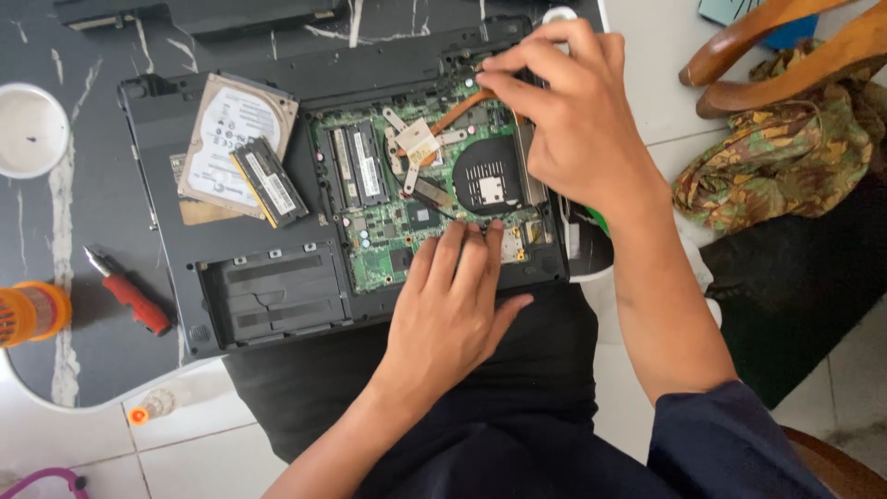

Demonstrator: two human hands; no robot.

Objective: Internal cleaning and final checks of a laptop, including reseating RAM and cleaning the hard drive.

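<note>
- An opened laptop (277,277) lies bottom-up on a dark marbled table (83,231), its green board (397,222) bared.
- The left hand (453,305) rests flat on the laptop's near edge, fingers (462,242) pressed together side by side on the board's near rim; its grip pinches nothing.
- The right hand (577,120) reaches over the laptop's far right corner, fingertips pressed together in a pinch at the end of a copper pipe (462,109) on the board.
- The pipe runs from that pinch down-left to a pale metal plate (416,143) near the board's middle.
- A round black fan (490,176) sits on the board just under the right hand.
- Two memory sticks (360,166) sit slotted in the board's left part.
- A silver hard drive (231,143) lies on the laptop's left part, with a loose memory stick (270,181) on top of it.
- Left of the laptop lie a red-handled tool (134,300), an orange spool (32,312) and a white dish (30,129).
- Right of the laptop, off the table, a patterned cloth (785,152) is draped under a wooden chair frame (785,37).
</note>
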